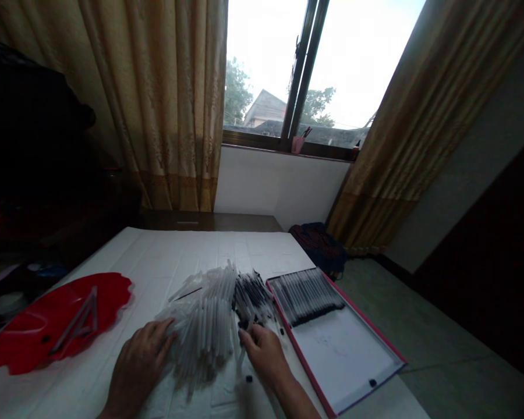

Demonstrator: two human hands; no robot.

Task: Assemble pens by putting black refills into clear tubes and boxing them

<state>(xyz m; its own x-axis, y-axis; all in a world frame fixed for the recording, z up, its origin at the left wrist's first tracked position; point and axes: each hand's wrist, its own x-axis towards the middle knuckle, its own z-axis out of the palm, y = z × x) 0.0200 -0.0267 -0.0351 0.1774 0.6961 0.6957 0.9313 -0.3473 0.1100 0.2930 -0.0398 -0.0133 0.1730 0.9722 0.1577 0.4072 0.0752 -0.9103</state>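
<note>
My right hand (265, 354) is closed in a pinch around a clear pen barrel (241, 362), which points down toward the table. Just ahead of those fingertips lies a heap of black pen parts (253, 294), too small and dim to tell one by one. A large pile of clear pen barrels (207, 329) spreads between my two hands, partly on thin clear plastic. At the left edge of that pile rests my left hand (140, 364), fingers loosely stretched and thumb apart, touching the plastic. A small black cap (248, 379) lies near my right wrist.
To the right, a shallow pink-edged box (332, 361) holds a row of clear pens with black ends (308, 295) and a loose black piece (372, 383). A red scalloped tray (113, 285) with a few clear pieces is at left. The white table (157, 250) ends before the window wall.
</note>
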